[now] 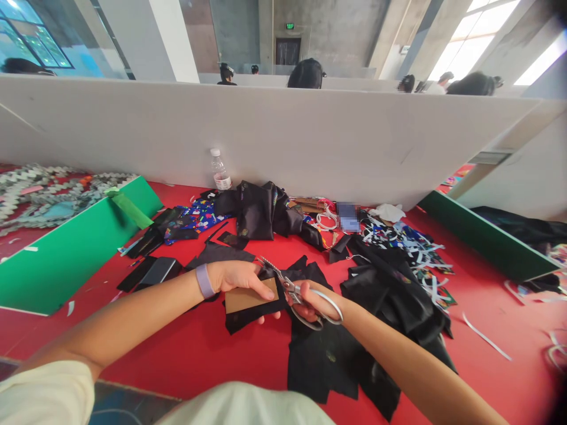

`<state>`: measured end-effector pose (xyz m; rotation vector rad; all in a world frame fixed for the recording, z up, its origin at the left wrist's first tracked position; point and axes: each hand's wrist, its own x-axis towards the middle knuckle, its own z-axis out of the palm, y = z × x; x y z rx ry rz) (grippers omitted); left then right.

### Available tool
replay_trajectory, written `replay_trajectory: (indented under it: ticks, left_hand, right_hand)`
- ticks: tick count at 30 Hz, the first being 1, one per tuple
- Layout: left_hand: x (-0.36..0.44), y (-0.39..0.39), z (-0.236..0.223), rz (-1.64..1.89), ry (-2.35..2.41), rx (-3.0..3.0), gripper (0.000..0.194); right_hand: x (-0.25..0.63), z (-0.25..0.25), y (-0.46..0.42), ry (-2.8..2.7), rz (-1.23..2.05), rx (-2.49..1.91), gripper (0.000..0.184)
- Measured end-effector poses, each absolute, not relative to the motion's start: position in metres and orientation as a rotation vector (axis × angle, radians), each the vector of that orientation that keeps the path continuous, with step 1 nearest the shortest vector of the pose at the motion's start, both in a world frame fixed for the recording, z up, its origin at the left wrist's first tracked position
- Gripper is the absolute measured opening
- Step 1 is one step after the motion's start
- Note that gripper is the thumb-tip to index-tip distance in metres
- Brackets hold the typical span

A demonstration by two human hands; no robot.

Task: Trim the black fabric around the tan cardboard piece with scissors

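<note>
My left hand (243, 280) is closed on a brown cardboard piece (250, 299), its thumb pressed on top. Black fabric (237, 323) lies beneath the cardboard and sticks out past its edges. My right hand (312, 298) grips a pair of metal scissors (290, 288) by the handles. The scissor blades are parted and point up and to the left, just past the cardboard's right end. Cut pieces of black cloth (321, 354) lie on the red table (199, 366) below my right hand.
A plastic bottle (220, 171) stands by the grey partition (266, 130). Black cloth (259, 209) is heaped at the back. White and patterned scraps (411, 248) lie at right. Green dividers (88, 251) flank the table. People's heads (306, 74) show beyond the partition.
</note>
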<state>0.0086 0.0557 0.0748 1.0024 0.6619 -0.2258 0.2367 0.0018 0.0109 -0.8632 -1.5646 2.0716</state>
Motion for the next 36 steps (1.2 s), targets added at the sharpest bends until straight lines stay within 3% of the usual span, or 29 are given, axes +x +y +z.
replay_trajectory:
  ticks: [12, 19, 22, 29, 36]
  left_hand:
    - [0.012, 0.052, 0.072, -0.227, 0.657, 0.971, 0.031]
    - [0.012, 0.056, 0.059, -0.067, 0.776, 1.040, 0.028]
    - [0.014, 0.053, 0.055, -0.056, 0.807, 1.053, 0.026]
    - [0.021, 0.045, 0.051, 0.031, 0.965, 1.109, 0.032]
    - [0.013, 0.047, 0.052, 0.055, 0.892, 1.231, 0.034]
  right_hand:
    - [0.233, 0.018, -0.001, -1.568, 1.932, -0.870, 0.073]
    - [0.224, 0.015, 0.009, -1.427, 1.595, -1.126, 0.049]
    - [0.217, 0.017, 0.017, -1.403, 1.500, -1.173, 0.048]
    - [0.203, 0.023, 0.026, -1.638, 1.470, -1.174, 0.036]
    - [0.205, 0.031, 0.020, -1.501, 1.575, -1.237, 0.025]
